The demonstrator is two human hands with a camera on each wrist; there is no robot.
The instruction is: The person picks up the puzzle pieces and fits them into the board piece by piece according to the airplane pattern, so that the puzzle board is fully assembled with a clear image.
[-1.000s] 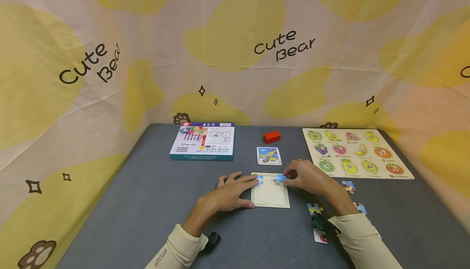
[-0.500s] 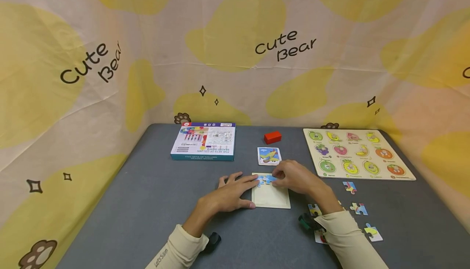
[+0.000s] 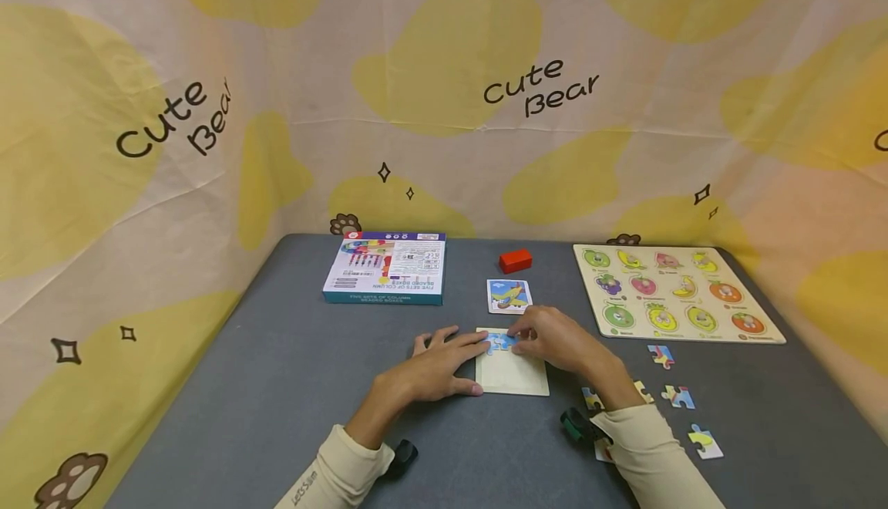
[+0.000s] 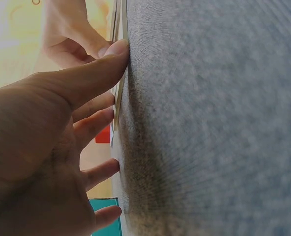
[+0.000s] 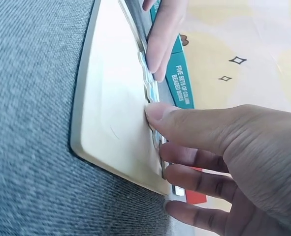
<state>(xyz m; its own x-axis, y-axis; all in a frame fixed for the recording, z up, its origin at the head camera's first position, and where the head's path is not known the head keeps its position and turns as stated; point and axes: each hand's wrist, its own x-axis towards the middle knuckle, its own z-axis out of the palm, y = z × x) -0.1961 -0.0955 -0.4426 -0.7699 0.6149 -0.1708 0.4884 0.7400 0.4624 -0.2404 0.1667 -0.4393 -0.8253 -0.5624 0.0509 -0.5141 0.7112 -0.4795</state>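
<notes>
A pale square puzzle tray (image 3: 512, 375) lies on the grey table before me. Along its far edge sit two blue jigsaw pieces that look joined or nearly so. My left hand (image 3: 433, 368) rests at the tray's left side, fingers spread, with fingertips on the left piece and the thumb against the near left corner. With thumb and forefinger, my right hand (image 3: 558, 339) pinches the right-hand puzzle piece (image 3: 509, 342) down in the tray. In the right wrist view, the right thumb presses on this piece, and the left fingertips touch the neighbouring piece (image 5: 146, 69).
Several loose puzzle pieces, among them one with yellow (image 3: 705, 442), lie right of the tray, some partly under the right forearm. Beyond the tray are an airplane picture card (image 3: 509, 296) and a red block (image 3: 516, 261). A fruit board (image 3: 694, 293) and a box (image 3: 385, 270) flank them.
My right hand has slid its blue piece leftward along the tray's far edge, up to the left piece. The left hand has stayed in place.
</notes>
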